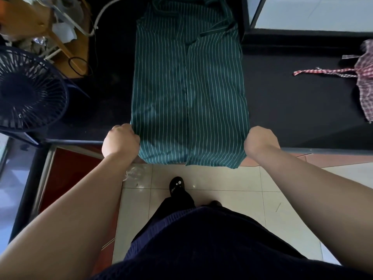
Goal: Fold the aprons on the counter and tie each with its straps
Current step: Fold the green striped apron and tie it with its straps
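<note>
Left hand (pixel 120 140): fist gripping the near left edge of the green striped apron (pixel 187 93).
Apron: lengthwise on the dark counter (pixel 292 110), near end overhanging.
Right hand (pixel 260 141): gripping the near right edge.
Risk: uneven pulling likely skews the fold.
Far right: checked apron (pixel 363 77) waits.

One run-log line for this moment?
green striped apron: on counter | left hand: grips left edge | right hand: grips right edge | checked apron: aside

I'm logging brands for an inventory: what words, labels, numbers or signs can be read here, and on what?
None can be read. The green striped apron, gripped at its side edges by the left hand and right hand, shows only white stripes; the red checked apron shows only checks; the fan bears no legible marking.
</note>
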Available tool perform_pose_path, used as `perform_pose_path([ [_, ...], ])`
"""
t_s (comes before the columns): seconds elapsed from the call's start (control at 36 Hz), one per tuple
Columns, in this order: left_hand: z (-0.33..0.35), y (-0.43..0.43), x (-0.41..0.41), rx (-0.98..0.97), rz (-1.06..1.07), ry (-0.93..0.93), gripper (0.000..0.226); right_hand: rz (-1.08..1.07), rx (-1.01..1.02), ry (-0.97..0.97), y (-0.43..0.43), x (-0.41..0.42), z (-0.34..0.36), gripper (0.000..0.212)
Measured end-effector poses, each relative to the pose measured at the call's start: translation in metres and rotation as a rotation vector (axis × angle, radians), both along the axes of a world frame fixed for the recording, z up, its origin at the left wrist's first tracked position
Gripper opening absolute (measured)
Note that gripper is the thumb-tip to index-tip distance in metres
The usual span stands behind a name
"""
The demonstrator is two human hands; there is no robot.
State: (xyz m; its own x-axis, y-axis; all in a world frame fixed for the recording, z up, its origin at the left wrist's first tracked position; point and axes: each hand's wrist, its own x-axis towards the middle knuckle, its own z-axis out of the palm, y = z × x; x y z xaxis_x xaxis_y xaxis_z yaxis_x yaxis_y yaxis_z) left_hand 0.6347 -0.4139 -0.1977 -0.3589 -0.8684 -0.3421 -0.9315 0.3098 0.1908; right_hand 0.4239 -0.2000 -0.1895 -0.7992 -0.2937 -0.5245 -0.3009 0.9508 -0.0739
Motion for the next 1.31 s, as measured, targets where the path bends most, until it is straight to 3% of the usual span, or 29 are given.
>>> perform_pose_path([
  [0.14,0.002,-0.006,0.0,-0.037,-0.041,-0.078,0.023,-0.04,-0.003,0.005,0.008,-0.006,0.003,0.023],
  [0.22,0.002,-0.001,0.0,-0.066,-0.018,-0.048,0.025,-0.048,-0.056,-0.003,0.005,-0.005,0.004,0.007],
  [0.31,0.003,0.006,-0.001,-0.107,0.027,0.086,0.039,-0.037,-0.107,0.013,-0.002,-0.001,0.006,0.034],
  [0.36,0.003,0.007,-0.004,-0.121,-0.053,0.147,0.052,0.04,-0.145,0.07,-0.007,0.0,0.006,0.046],
  [0.44,-0.002,0.005,-0.009,0.006,-0.32,-0.016,0.07,0.205,-0.144,0.034,-0.016,-0.001,0.004,0.057],
  [0.53,-0.007,0.005,-0.013,0.199,-0.5,-0.211,0.078,0.323,-0.016,-0.111,-0.025,-0.001,0.001,0.074],
  [0.64,-0.004,0.005,-0.013,0.029,-0.473,-0.115,0.058,0.393,0.042,-0.075,-0.039,-0.001,0.0,0.079],
  [0.78,0.009,-0.018,-0.028,-0.035,-0.35,0.042,0.043,0.339,-0.034,-0.047,-0.065,-0.014,0.007,0.056],
  [0.92,0.015,-0.058,-0.065,0.103,-0.474,0.052,0.053,0.241,-0.205,-0.113,-0.107,-0.033,0.013,0.045],
  [1.08,-0.001,-0.087,-0.104,0.184,-0.493,-0.013,0.061,0.227,-0.316,-0.1,-0.149,-0.05,0.009,0.05],
  [1.14,-0.004,-0.087,-0.108,0.144,-0.475,0.014,0.052,0.223,-0.288,-0.147,-0.153,-0.051,0.008,0.061],
  [1.19,-0.004,-0.088,-0.113,0.149,-0.444,0.11,0.037,0.309,-0.131,-0.149,-0.155,-0.052,0.005,0.068],
  [1.25,-0.003,-0.089,-0.115,0.171,-0.439,0.122,0.024,0.371,-0.061,-0.153,-0.154,-0.053,0.004,0.065],
  [1.31,-0.004,-0.092,-0.118,0.186,-0.458,0.063,0.018,0.303,-0.114,-0.245,-0.155,-0.055,0.008,0.057],
])
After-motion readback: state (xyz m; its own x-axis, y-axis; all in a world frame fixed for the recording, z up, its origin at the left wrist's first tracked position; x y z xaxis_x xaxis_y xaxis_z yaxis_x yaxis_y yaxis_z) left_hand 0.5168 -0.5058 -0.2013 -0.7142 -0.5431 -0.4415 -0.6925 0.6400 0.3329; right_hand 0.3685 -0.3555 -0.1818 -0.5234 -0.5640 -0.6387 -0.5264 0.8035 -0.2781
